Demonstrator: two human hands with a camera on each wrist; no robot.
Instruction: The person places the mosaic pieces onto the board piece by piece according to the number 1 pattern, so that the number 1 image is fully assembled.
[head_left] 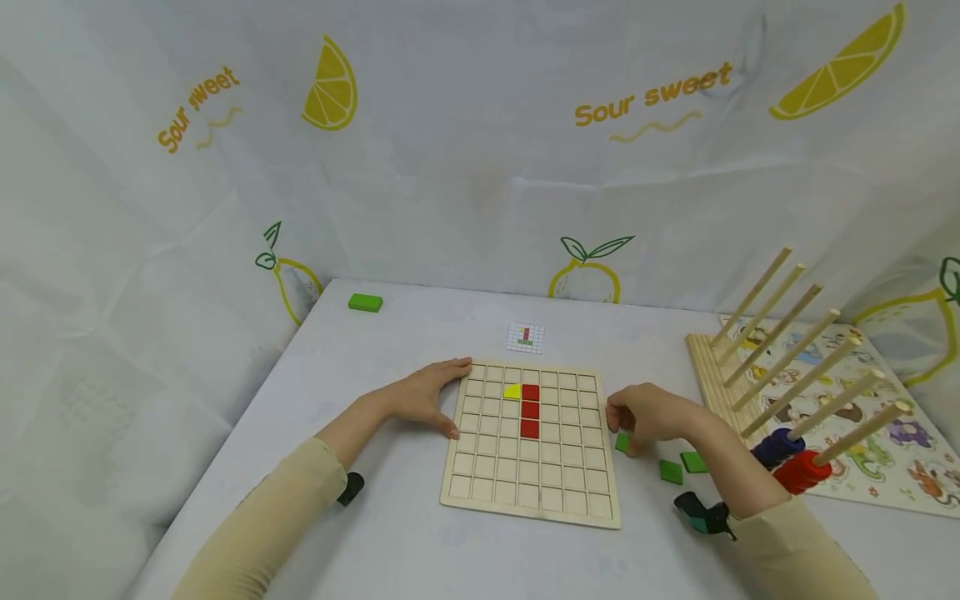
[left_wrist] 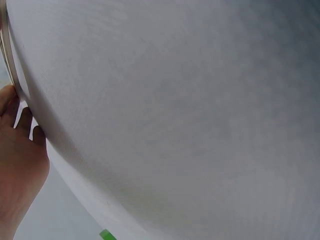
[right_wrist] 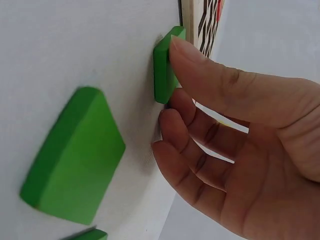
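A wooden grid board [head_left: 483,493] lies on the white table. In its upper part sit a yellow quarter-circle tile [head_left: 512,392] and a column of three red square tiles [head_left: 530,410]. My left hand [head_left: 418,397] rests along the board's left edge, thumb and fingers spread apart. Beyond the right edge, my right hand [head_left: 654,412] pinches a green square tile [right_wrist: 161,75], the thumb on its face and the fingers curled behind. Two more green tiles, one nearer the hand [head_left: 671,472] and one beside it [head_left: 694,462], lie under the right forearm.
Behind the board lies a small printed grid card [head_left: 527,338] with a colored pattern. A green block [head_left: 365,302] sits at the far left. To the right stands a peg rack [head_left: 701,358] with blue and red rings, over a picture board [head_left: 892,450].
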